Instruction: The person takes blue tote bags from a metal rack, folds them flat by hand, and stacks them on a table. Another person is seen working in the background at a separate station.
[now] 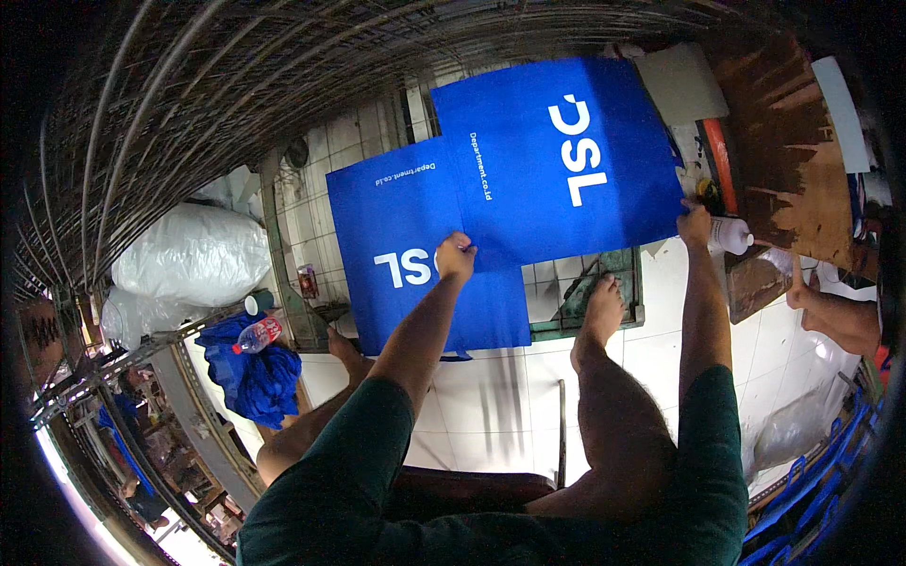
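The left hand (455, 257) is pinched shut on the lower left corner of the upper blue fabric sheet (557, 156) and the right hand (695, 224) on its lower right corner — it overlaps a second blue sheet (415, 255) on the work frame (604, 321), and an uneven pull could likely skew it or drag that sheet askew.
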The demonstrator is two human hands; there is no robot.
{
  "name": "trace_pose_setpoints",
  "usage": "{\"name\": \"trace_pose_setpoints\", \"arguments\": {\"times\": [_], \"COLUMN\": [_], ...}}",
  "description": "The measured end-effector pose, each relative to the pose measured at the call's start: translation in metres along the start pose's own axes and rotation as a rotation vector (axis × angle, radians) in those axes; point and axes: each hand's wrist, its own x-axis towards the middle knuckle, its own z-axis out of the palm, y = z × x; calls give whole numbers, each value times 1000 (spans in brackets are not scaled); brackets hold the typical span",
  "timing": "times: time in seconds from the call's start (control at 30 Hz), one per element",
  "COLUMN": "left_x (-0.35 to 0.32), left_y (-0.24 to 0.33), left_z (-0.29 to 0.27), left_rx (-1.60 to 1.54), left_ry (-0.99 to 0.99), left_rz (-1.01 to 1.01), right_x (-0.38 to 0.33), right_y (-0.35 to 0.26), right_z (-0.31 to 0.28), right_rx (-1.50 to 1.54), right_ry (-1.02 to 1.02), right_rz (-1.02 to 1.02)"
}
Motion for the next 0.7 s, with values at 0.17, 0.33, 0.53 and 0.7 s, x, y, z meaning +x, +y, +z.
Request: {"name": "trace_pose_setpoints", "arguments": {"times": [0.17,0.33,0.53,0.7], "left_x": [3,2,-1,3], "left_y": [-6,0,-2,-4], "left_z": [1,0,6,10], "left_rx": [1,-45,0,-16], "left_ry": [-24,-63,-45,-39], "left_rz": [34,31,33,47], "right_x": [-6,-13,-3,1], "right_y": [-4,-10,8,28], "right_z": [-7,-18,-1,18], "right_rx": [6,52,26,-40], "right_ry": [-43,3,-11,-90], "right_rz": [13,-27,-30,48]}}
